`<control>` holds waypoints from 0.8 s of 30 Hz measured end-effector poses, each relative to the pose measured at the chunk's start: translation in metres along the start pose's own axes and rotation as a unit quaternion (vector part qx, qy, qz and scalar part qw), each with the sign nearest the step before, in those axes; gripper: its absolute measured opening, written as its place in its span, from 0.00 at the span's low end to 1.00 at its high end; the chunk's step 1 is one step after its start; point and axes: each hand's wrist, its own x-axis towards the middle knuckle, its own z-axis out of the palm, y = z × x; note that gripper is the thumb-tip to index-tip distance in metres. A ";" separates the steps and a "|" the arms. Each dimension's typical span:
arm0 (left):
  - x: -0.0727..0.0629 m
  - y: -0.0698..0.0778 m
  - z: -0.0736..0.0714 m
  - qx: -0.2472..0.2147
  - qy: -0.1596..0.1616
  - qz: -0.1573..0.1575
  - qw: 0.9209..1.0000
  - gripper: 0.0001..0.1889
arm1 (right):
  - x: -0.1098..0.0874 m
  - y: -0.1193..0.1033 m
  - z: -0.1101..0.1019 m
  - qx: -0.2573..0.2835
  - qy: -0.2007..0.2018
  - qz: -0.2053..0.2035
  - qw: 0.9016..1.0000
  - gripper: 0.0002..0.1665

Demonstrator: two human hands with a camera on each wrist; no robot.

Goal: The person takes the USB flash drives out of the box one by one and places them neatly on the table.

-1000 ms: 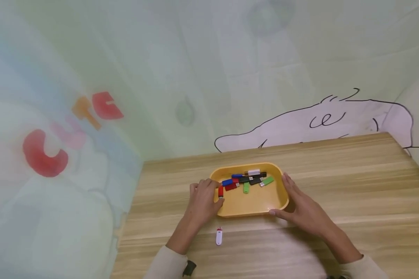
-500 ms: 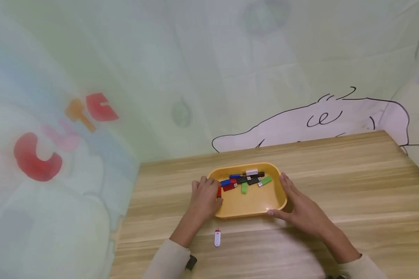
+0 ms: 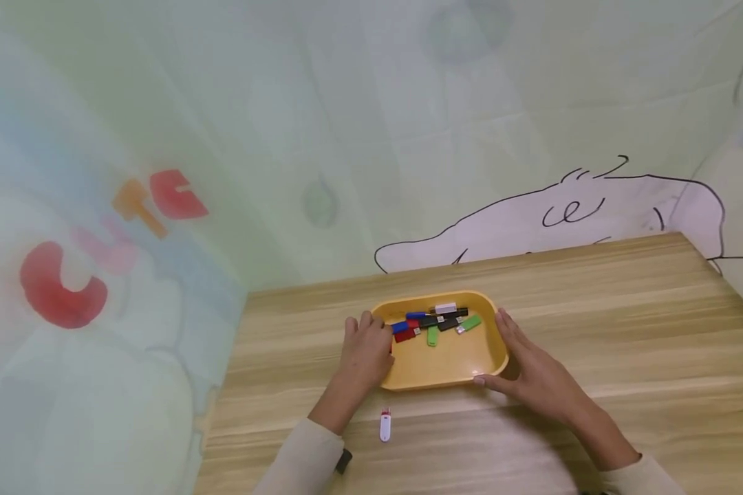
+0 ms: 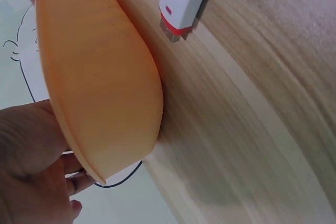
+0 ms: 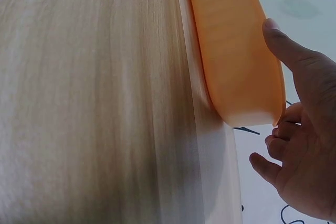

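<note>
In the head view, a yellow tray (image 3: 448, 381) stands on the wooden table, with several USB flash drives inside, mostly along its far side. My left hand (image 3: 365, 354) reaches over the tray's left end; its thumb and fingers pinch a red USB flash drive (image 3: 391, 348), mostly hidden by the hand. My right hand (image 3: 535, 368) holds the right end, thumb on the front rim and fingers along the side. The right wrist view shows the thumb of this hand (image 5: 310, 124) at the rim. Green flash drives (image 3: 432, 336) lie toward the tray's middle.
A white USB flash drive with a red collar (image 3: 385, 426) lies on the table (image 3: 458, 447) in front of the tray. A printed curtain (image 3: 347, 137) hangs behind and to the left of the table.
The fingers and thumb of my left hand have closed in on the red flash drive, now mostly covered. The right hand stays on the tray's right end.
</note>
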 end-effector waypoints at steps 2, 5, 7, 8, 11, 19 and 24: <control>0.001 0.000 0.000 0.002 -0.001 0.002 1.000 0.11 | 0.000 -0.001 0.000 0.000 0.001 -0.001 1.000 0.74; 0.001 -0.001 0.000 0.006 -0.002 0.009 1.000 0.10 | 0.000 -0.001 0.000 0.001 0.002 -0.001 1.000 0.74; 0.001 -0.001 0.001 0.007 -0.004 0.012 1.000 0.10 | 0.000 -0.001 0.000 0.001 0.001 -0.001 1.000 0.74; 0.001 -0.001 0.002 0.008 -0.004 0.014 1.000 0.09 | -0.001 -0.001 0.000 0.001 0.000 0.000 1.000 0.74; 0.002 -0.002 0.003 0.012 -0.002 0.021 1.000 0.09 | -0.001 -0.002 0.000 0.002 0.000 0.000 1.000 0.74; 0.003 -0.002 0.004 0.015 -0.007 0.023 1.000 0.09 | -0.001 -0.002 0.000 -0.002 0.003 -0.003 1.000 0.73; 0.003 0.001 0.003 0.010 -0.011 0.020 1.000 0.10 | -0.001 -0.002 0.000 -0.004 0.004 -0.004 1.000 0.73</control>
